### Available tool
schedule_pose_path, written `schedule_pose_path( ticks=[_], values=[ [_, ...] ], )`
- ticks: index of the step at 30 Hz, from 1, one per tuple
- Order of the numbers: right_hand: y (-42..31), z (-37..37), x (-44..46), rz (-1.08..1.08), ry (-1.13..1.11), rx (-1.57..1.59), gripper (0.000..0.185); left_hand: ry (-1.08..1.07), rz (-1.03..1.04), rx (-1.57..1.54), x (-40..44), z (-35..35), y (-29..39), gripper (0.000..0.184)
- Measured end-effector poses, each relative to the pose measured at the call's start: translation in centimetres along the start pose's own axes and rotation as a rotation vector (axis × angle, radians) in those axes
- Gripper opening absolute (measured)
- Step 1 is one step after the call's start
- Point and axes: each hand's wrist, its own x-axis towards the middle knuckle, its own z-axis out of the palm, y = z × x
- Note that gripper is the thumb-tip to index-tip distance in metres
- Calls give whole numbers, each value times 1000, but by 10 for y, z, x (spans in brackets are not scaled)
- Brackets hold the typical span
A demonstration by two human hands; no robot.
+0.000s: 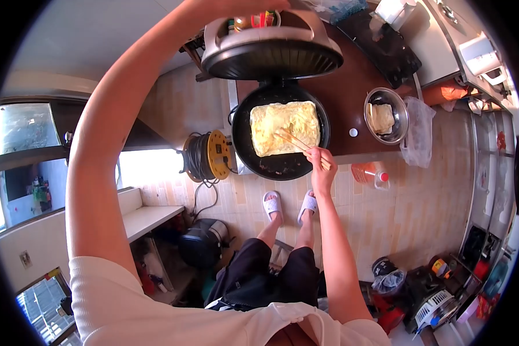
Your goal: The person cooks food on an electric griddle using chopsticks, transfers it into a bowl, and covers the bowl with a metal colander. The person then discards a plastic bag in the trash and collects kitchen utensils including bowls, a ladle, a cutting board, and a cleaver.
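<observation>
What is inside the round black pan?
A yellowish, rectangular flatbread lies in the pan, with chopsticks in the right hand over it. The pan's surface beneath the flatbread is covered.

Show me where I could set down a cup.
Bare brown tabletop runs between the round black pan and the shiny steel bowl, broken only by a small white disc. It's crowded at the back right, around a flat black slab, and along the bowl's right, where a translucent plastic bag lies.

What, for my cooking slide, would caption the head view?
Right hand holds chopsticks at flat, yellowish food in a round black pan, left hand near the raised lid.
</observation>
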Motion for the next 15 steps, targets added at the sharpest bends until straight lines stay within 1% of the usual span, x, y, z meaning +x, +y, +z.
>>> schedule_pose_path(
  ticks=[1, 2, 3, 4, 5, 6, 8, 9, 10, 11, 12, 14, 15],
  values=[
    [-1, 0, -3, 26, 8, 13, 20, -72, 193, -26, -13, 2, 5, 29],
    [-4, -3, -9, 49, 18, 24, 21, -362, -125, -264, -29, 1, 27, 25],
    [-15, -11, -18, 26, 78, 31, 20, -343, 43, -398, -50, 17, 27, 25],
    [-32, -24, -34, 11, 139, 35, 19, -454, 43, -344, -69, 18, 50, 22],
    [-48, -42, -52, 3, 217, -2, 23, -370, 205, -100, -91, 45, 64, 28],
    [-62, -63, -67, -12, 291, -37, 26, -471, 198, -191, -112, 59, 87, 29],
    [-84, -98, -91, 43, 421, -135, 34, -524, 223, -307, -152, 109, 121, 31],
    [-89, -112, -102, 54, 437, -130, 35, -612, 179, -363, -167, 139, 137, 30],
    [-93, -123, -105, 54, 445, -122, 35, -590, 178, -346, -182, 165, 154, 28],
    [-96, -130, -103, 57, 445, -115, 36, -526, 167, -337, -199, 206, 166, 25],
    [-100, -133, -105, 40, 437, -134, 36, -486, 121, -351, -211, 230, 177, 19],
    [-105, -135, -109, 14, 417, -165, 36, -373, 80, -327, -229, 277, 190, 15],
    [-104, -135, -109, -35, 389, -182, 36, -356, 46, -323, -234, 295, 194, 15]
  ],
)
